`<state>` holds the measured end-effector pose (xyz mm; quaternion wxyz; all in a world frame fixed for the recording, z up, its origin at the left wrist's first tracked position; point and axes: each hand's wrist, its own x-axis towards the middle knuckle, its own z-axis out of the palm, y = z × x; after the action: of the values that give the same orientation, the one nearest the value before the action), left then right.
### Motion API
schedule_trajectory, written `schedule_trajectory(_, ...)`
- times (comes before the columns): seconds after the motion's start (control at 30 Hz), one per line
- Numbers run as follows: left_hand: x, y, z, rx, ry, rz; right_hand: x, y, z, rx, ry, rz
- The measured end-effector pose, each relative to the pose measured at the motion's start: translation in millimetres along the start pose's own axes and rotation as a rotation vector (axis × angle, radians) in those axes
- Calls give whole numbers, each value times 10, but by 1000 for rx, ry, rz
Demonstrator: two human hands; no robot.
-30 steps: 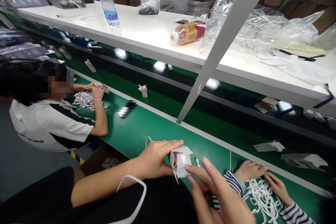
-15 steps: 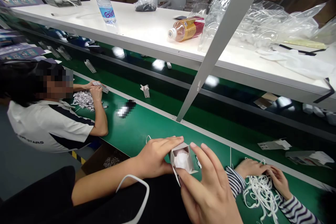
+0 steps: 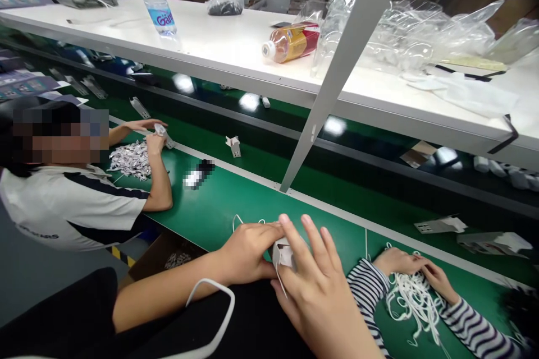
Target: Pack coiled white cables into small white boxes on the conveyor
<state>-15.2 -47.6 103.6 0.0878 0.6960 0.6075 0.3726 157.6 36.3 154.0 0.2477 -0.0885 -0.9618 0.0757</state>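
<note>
A small white cardboard box (image 3: 278, 252) is gripped in my left hand (image 3: 246, 252), its end open towards me. Something white (image 3: 287, 257) sits inside that opening, mostly covered. My right hand (image 3: 314, 286) lies across the box from the right with its fingers stretched and spread, the index finger passing over the opening. A thin flap of the box points down beside my right hand. Where my right thumb touches is hard to make out. A white cord loop (image 3: 229, 303) hangs near my left forearm.
A green bench (image 3: 219, 202) runs beneath a white shelf (image 3: 227, 39) held by a slanted metal post (image 3: 315, 118). At left, a co-worker (image 3: 84, 202) handles items by a white pile (image 3: 131, 160). Striped sleeves (image 3: 366, 286) at right flank white cords (image 3: 415, 303). Boxes (image 3: 233, 146) lie along the conveyor.
My right hand has moved left and over the box, so its fingers now cover much of the opening. The left co-worker's far hand has lifted and spread. The view has shifted slightly.
</note>
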Motion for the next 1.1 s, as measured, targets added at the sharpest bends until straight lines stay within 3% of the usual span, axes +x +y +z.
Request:
schedule_trajectory(0.13, -9, -10, -40, -20, 33, -2, -134, 122, -267, 113, 89, 95)
schedule_trajectory(0.23, -16, -24, -44, -23, 38, 8, -203, 142, -337, 113, 145, 114)
schedule_trajectory(0.47, -6, 14, 44, 4, -44, 8, -189, -61, 17, 52, 56, 129)
schedule_trajectory(0.57, -7, 5, 76, -49, -66, -41, -183, -41, 56, 80, -9, 104)
schedule_trajectory(0.63, -9, -31, 80, -127, -47, -112, -210, 42, 25, 152, 37, 126)
schedule_trajectory(0.73, 2, -94, 58, -261, -17, -231, -330, 225, 70, 285, 121, 301)
schedule_trajectory(0.8, 16, -122, 57, -362, -44, -265, -453, 332, 255, 377, 23, 434)
schedule_trajectory(0.9, 7, -170, 165, -505, -110, -256, -639, 417, 755, 591, -159, 466)
schedule_trajectory(1.0, -72, -297, 404, -499, -150, -343, -782, 478, 1306, 750, -116, 523)
schedule_trajectory(1.1, -222, -514, 609, -454, -159, -503, -884, 650, 1681, 658, 13, 579)
